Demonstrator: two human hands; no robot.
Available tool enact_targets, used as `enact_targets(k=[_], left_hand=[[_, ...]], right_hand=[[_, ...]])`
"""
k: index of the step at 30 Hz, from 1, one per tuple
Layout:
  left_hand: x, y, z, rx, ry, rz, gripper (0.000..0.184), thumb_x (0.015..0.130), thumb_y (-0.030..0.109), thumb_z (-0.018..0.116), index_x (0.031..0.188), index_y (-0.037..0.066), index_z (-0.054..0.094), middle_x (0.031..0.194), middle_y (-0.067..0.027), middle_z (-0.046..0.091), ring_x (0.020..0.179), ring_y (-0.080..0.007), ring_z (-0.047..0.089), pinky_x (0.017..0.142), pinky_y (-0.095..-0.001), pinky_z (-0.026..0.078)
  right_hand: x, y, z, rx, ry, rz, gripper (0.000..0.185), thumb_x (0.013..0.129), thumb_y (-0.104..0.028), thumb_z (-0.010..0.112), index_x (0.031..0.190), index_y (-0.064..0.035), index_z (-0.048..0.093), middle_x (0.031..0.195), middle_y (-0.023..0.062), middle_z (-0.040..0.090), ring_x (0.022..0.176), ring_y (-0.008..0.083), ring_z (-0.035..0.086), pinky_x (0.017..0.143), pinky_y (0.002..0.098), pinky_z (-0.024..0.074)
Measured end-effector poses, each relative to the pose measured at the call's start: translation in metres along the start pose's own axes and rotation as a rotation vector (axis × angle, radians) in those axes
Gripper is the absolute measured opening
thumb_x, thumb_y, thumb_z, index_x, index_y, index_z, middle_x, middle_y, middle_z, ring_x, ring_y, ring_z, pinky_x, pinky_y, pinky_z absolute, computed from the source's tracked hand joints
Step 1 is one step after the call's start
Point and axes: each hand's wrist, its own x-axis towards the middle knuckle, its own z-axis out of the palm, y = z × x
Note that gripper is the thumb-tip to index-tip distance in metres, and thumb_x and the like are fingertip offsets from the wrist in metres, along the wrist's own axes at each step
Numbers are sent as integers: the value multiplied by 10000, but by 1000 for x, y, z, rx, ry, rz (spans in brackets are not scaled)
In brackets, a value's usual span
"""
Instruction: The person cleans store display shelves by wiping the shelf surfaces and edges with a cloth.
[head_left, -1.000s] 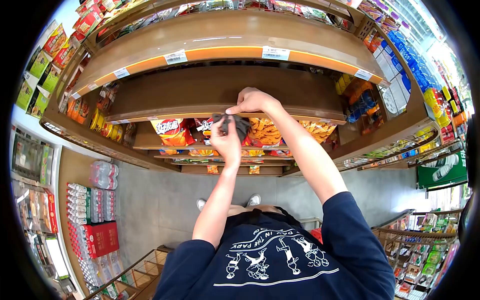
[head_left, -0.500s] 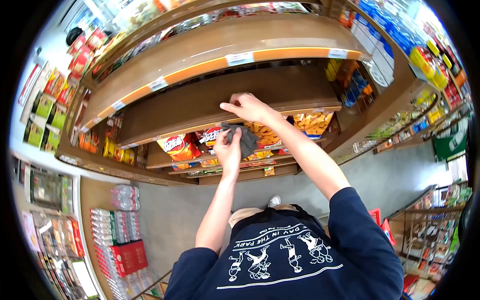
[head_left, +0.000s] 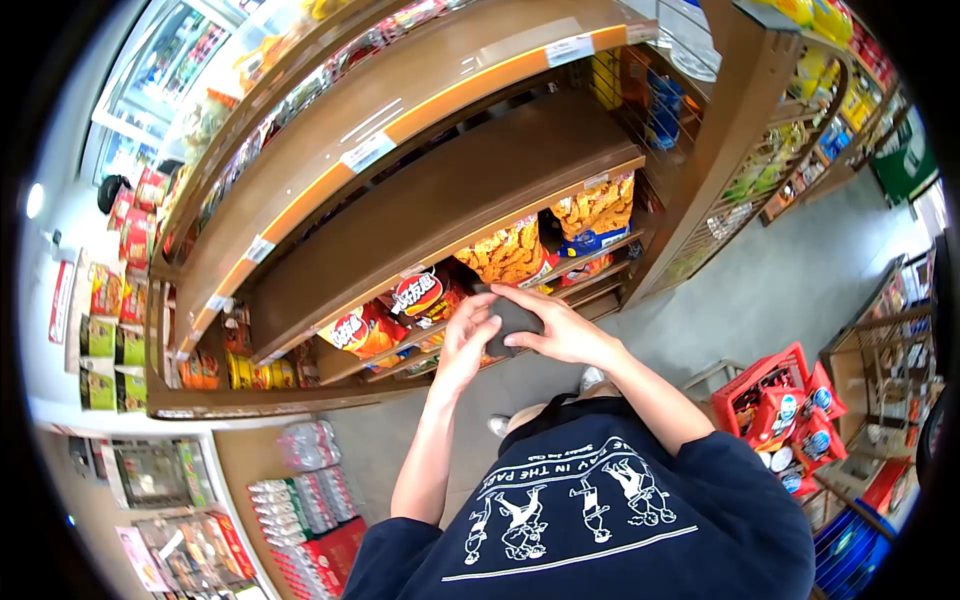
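A dark grey cloth [head_left: 515, 322] is held in front of my body, below the edge of the brown shelf [head_left: 450, 190]. My left hand [head_left: 468, 338] grips its left side, the fingers bent around it. From the right, my right hand [head_left: 556, 328] pinches the cloth between thumb and fingers. Part of the cloth is hidden by both hands. Just beyond them, on the lower shelf, are a red snack bag [head_left: 425, 296], an orange-red bag [head_left: 362, 332] and a bag picturing brown snacks [head_left: 503, 250].
An upper shelf [head_left: 330, 130] with price tags overhangs the brown one. Another snack bag [head_left: 595, 212] is at the right. A red basket [head_left: 765, 390] with red packages is at the lower right. Bottle packs [head_left: 310, 500] stand at the lower left.
My right hand has come down from the brown shelf's edge and taken hold of the cloth. My left hand keeps the cloth, now lower. The view has turned, bringing the red basket into sight.
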Motion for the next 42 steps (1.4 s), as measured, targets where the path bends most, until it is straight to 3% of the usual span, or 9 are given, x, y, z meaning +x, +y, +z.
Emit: enact_targets(k=[3, 5, 6, 7, 11, 21, 25, 33, 42], left_hand=[[3, 25, -17, 278, -266, -109, 400, 928, 120, 633, 1293, -26, 563, 1156, -149, 686, 992, -182, 663, 879, -295, 500], [10, 76, -32, 930, -105, 15, 343, 909, 127, 661, 1233, 18, 629, 1198, -149, 678, 977, -182, 674, 863, -294, 504], [7, 93, -17, 947, -20, -60, 292, 891, 132, 679, 1166, 33, 667, 1164, -153, 678, 1014, -231, 669, 896, -325, 495], [17, 103, -21, 1162, 216, 297, 303, 875, 137, 686, 1154, 23, 658, 1115, -174, 673, 1104, -310, 617, 950, -383, 475], [47, 91, -43, 1462, 153, 562, 518, 767, 53, 738, 1263, 60, 587, 1289, -160, 579, 1236, -369, 497, 1051, -448, 399], [66, 70, -77, 1300, 192, 436, 729, 808, 46, 687, 1464, 98, 373, 1496, -218, 390, 1412, -393, 323, 1146, -514, 287], [69, 69, -82, 1267, 179, 391, 655, 789, 59, 722, 1397, 51, 479, 1466, -231, 428, 1407, -364, 347, 1141, -437, 330], [72, 75, -84, 1336, 135, 333, 604, 782, 212, 772, 1316, 8, 576, 1410, -248, 486, 1368, -344, 420, 1123, -420, 349], [75, 86, -73, 1276, 114, 317, 590, 753, 150, 790, 1279, -29, 593, 1391, -274, 491, 1356, -352, 434, 1124, -388, 353]], right_hand=[[-7, 7, -4, 36, -25, 141, 570, 878, -197, 708, 1372, -18, 485, 1182, 236, 645, 1098, 367, 638, 937, 404, 503], [2, 5, 2, 24, 151, 222, 513, 900, -213, 688, 1329, 6, 513, 1136, 244, 657, 1069, 373, 650, 910, 411, 514], [2, 3, 2, 12, 152, 219, 479, 917, -244, 672, 1269, 31, 498, 1104, 261, 655, 1043, 389, 650, 888, 426, 518], [6, 3, 8, 25, 162, 218, 479, 917, -244, 672, 1269, 31, 498, 1104, 261, 655, 1043, 389, 650, 888, 426, 518], [60, 1, 27, -202, 256, 106, 339, 952, -262, 605, 1097, -8, 434, 782, 263, 655, 769, 466, 651, 666, 523, 526], [103, 25, 60, -450, 442, -63, 275, 956, -308, 591, 1012, -50, 515, 658, 209, 644, 618, 411, 657, 539, 485, 533], [95, 26, 44, -382, 652, 53, 286, 900, -299, 690, 907, -52, 546, 651, 178, 652, 592, 357, 669, 519, 425, 537], [100, 23, 45, -426, 566, 7, 285, 943, -314, 617, 921, -49, 514, 646, 197, 641, 601, 393, 658, 518, 464, 531], [103, 21, 46, -550, 568, -75, 273, 958, -303, 590, 947, -51, 486, 624, 191, 630, 553, 396, 640, 493, 459, 524]])
